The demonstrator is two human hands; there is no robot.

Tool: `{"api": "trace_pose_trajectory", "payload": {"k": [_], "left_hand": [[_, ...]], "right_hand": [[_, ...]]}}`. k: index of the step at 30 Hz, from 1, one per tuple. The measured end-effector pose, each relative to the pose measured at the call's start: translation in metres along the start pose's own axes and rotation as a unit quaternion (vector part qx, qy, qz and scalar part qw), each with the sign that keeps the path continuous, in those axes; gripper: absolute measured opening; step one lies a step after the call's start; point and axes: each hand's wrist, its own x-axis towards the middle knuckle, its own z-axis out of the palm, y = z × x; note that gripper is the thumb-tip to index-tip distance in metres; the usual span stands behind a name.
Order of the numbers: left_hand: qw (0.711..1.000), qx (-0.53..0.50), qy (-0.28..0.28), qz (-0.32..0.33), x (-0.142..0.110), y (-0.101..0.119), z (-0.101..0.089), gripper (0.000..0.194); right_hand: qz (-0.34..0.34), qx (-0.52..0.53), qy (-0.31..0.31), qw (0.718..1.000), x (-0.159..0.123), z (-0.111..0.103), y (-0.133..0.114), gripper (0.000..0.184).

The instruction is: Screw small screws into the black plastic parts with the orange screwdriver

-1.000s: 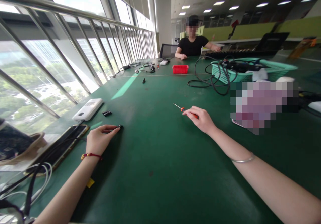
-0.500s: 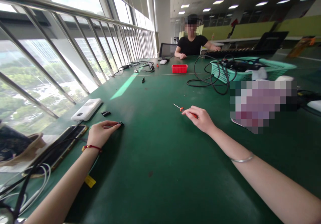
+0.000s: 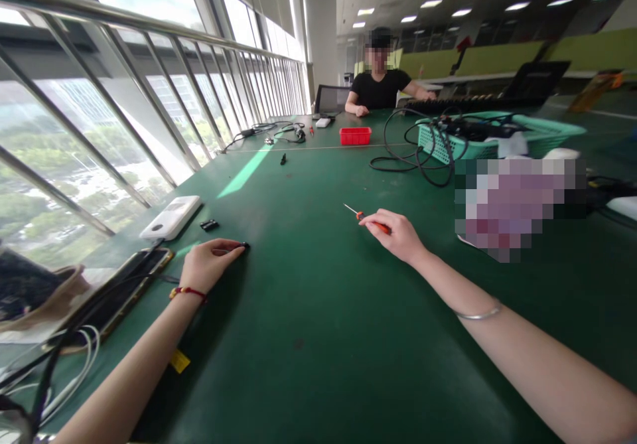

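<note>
My left hand [image 3: 209,263] pinches a small black part [image 3: 245,245] between thumb and fingertips, low over the green table [image 3: 298,285]. Most of that part is covered by the fingers, so its kind does not show. Just behind this hand lies another small black piece [image 3: 210,225]. In my right hand [image 3: 395,235] is a screwdriver [image 3: 382,227] with an orange and dark handle, its thin metal shaft pointing away to the upper left. A wide stretch of table separates the two hands.
Along the left lie a white device [image 3: 172,218], a phone [image 3: 119,291] and cables [image 3: 74,377]. Farther back are a small black item [image 3: 283,159], a red bin [image 3: 355,137] and a teal basket [image 3: 552,142] with black cables. Across the table sits a person [image 3: 379,89].
My left hand has shifted slightly to the right with the small black part. My right hand keeps the screwdriver in nearly the same place.
</note>
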Motion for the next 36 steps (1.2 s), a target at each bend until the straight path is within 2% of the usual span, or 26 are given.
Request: {"api": "trace_pose_trajectory", "payload": {"k": [3, 5, 7, 10, 13, 17, 22, 26, 30, 36], "left_hand": [[0.996, -0.02, -0.026, 0.088, 0.002, 0.023, 0.022, 0.034], [0.979, -0.053, -0.068, 0.183, 0.002, 0.048, 0.046, 0.028], [0.961, -0.064, -0.095, 0.25, 0.0, 0.078, 0.073, 0.022], [0.934, -0.08, -0.129, 0.325, -0.006, 0.117, 0.109, 0.016], [0.915, -0.083, -0.127, 0.374, -0.012, 0.137, 0.126, 0.013], [0.915, -0.041, -0.095, 0.39, -0.016, 0.137, 0.127, 0.012], [0.922, 0.011, -0.071, 0.38, -0.017, 0.135, 0.124, 0.014], [0.919, 0.025, -0.075, 0.387, -0.018, 0.136, 0.124, 0.015], [0.917, 0.037, -0.069, 0.392, -0.02, 0.136, 0.125, 0.015], [0.918, 0.037, -0.068, 0.389, -0.02, 0.136, 0.124, 0.014]], "right_hand": [[-0.002, -0.013, 0.015, 1.0, 0.0, 0.001, 0.0, 0.018], [-0.001, -0.021, 0.027, 0.999, 0.0, 0.0, 0.0, 0.019], [0.002, -0.023, 0.039, 0.999, 0.0, 0.0, 0.0, 0.021], [0.018, -0.021, 0.065, 0.997, 0.0, -0.002, -0.001, 0.02], [0.052, -0.01, 0.106, 0.993, 0.0, -0.002, -0.005, 0.019], [0.087, 0.039, 0.175, 0.98, 0.005, -0.005, -0.012, 0.018], [0.075, 0.088, 0.246, 0.962, 0.02, -0.027, -0.023, 0.018], [0.05, 0.098, 0.258, 0.96, 0.027, -0.041, -0.032, 0.024], [0.027, 0.099, 0.256, 0.961, 0.027, -0.039, -0.04, 0.022], [0.038, 0.098, 0.262, 0.959, 0.027, -0.037, -0.044, 0.021]]}}
